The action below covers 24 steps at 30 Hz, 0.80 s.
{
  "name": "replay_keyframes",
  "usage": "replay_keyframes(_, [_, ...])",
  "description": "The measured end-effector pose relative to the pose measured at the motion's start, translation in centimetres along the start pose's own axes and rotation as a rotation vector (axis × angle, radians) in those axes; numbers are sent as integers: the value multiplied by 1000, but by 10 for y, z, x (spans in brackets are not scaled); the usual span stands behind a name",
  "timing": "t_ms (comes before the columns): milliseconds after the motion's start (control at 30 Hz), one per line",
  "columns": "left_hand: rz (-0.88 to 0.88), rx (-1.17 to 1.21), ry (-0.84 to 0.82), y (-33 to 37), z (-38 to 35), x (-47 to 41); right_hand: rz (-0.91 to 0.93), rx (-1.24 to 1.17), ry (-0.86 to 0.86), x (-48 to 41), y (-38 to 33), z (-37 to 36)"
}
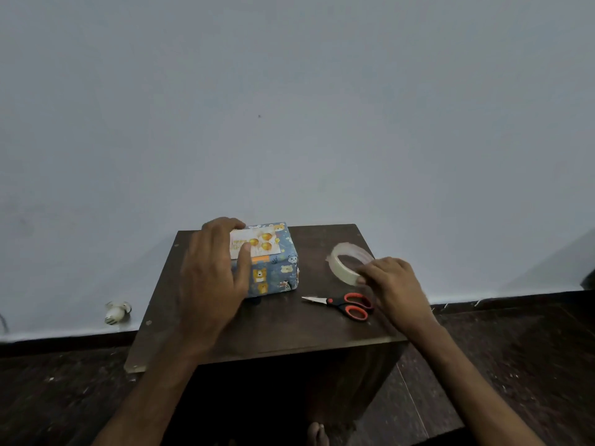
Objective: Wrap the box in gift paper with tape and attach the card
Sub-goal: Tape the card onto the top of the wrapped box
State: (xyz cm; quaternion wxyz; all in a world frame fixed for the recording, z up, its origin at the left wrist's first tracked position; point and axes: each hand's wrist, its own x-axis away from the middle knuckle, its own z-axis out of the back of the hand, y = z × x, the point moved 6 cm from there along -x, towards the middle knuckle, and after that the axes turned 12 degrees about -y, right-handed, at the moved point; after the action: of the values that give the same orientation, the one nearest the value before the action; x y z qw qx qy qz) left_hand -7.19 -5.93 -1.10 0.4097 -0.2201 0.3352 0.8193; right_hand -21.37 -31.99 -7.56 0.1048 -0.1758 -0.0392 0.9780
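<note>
A box (277,272) wrapped in blue paper printed with animals stands on the small dark wooden table (273,323), towards its back left. On top of it lies a white card (257,243) with gold balloons. My left hand (212,278) lies over the left part of the box, its thumb on the card and its fingers curved around the far left corner. A roll of clear tape (349,259) lies at the right of the table. My right hand (391,281) pinches the near edge of this roll.
Scissors (346,304) with red and black handles lie just in front of the tape roll, blades pointing left. A pale wall rises right behind the table. A small white object (117,312) lies on the dark floor at the left. A bare foot (317,434) shows below.
</note>
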Motion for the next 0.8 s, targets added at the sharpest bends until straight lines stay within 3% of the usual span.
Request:
replay_keyframes(100, [47, -94, -170, -34, -12, -4, -98, 43, -177, -3, 8, -19])
replay_keyframes(200, [94, -64, -350, -60, -29, -4, -96, -151, -88, -10, -13, -17])
replay_keyframes(267, [111, -49, -417, -67, -34, -3, -90, -330, -115, -18, -35, -21])
replay_keyframes(400, [137, -7, -415, -63, -33, 0, -124, -391, -287, -25, -49, -47])
replay_keyframes(800, [131, 78, -408, -69, -33, 1, -336, -628, -291, -27, -45, -56])
